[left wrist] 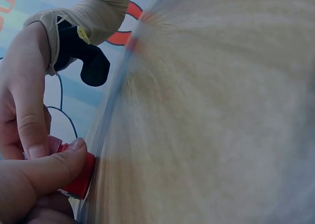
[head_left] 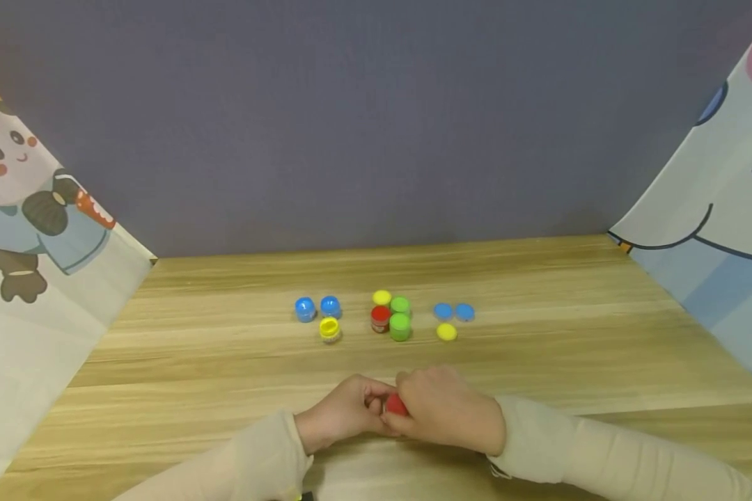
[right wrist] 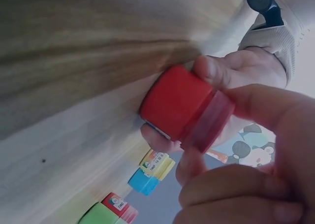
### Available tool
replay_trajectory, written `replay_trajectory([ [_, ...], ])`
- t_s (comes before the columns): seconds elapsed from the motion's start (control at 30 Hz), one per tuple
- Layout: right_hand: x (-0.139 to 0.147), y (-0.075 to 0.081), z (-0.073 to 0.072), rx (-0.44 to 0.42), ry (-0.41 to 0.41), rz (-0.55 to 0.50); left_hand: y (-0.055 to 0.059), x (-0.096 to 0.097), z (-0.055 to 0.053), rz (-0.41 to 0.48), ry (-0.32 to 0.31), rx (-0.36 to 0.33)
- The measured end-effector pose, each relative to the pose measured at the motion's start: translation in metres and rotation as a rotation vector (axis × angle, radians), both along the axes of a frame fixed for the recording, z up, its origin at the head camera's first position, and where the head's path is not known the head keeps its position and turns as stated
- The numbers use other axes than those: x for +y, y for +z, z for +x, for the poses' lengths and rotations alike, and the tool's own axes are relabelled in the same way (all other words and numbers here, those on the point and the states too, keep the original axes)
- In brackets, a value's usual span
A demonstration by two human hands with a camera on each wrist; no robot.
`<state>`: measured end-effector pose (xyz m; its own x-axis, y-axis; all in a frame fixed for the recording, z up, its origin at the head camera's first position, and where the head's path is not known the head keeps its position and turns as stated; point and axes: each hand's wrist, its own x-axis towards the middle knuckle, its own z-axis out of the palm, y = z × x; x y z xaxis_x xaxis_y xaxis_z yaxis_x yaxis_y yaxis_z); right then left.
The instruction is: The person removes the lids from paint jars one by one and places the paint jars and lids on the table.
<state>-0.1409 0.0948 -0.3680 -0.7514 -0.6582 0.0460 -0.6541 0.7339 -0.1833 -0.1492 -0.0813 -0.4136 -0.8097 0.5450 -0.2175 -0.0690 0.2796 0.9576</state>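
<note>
In front of me, both hands meet at a small red jar (right wrist: pixel 177 101) with a translucent pinkish-red lid (right wrist: pixel 209 123). My left hand (head_left: pixel 351 410) grips the body of the jar, its thumb along one side in the left wrist view. With thumb and fingers, my right hand (head_left: pixel 448 407) pinches the rim of the lid. In the right wrist view the lid sits on the jar, which is tilted. From the head, the hands hide most of the jar and only a red patch shows between them.
Beyond my hands, two blue jars (head_left: pixel 305 309) and an open yellow jar (head_left: pixel 329 332) stand left. A red jar (head_left: pixel 380 320), two green jars (head_left: pixel 400 328) and a yellow-topped one (head_left: pixel 381 298) cluster mid-table. Two blue lids (head_left: pixel 443 311) and a yellow lid (head_left: pixel 447 332) lie right.
</note>
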Motion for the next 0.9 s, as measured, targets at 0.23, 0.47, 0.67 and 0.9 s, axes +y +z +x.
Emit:
replay_trajectory([
  [0.23,0.001,0.001,-0.001,-0.010,0.037,0.002,-0.001,-0.001,0.000,-0.010,-0.009,0.008],
  [0.47,0.001,0.008,-0.004,-0.088,0.093,0.010,-0.001,-0.001,-0.001,-0.005,-0.020,0.016],
  [0.67,0.003,0.014,-0.008,-0.138,0.169,0.013,-0.001,-0.002,0.000,-0.006,-0.024,-0.003],
  [0.9,0.006,0.022,-0.010,-0.091,0.278,0.137,0.001,-0.002,0.001,0.006,-0.017,-0.027],
])
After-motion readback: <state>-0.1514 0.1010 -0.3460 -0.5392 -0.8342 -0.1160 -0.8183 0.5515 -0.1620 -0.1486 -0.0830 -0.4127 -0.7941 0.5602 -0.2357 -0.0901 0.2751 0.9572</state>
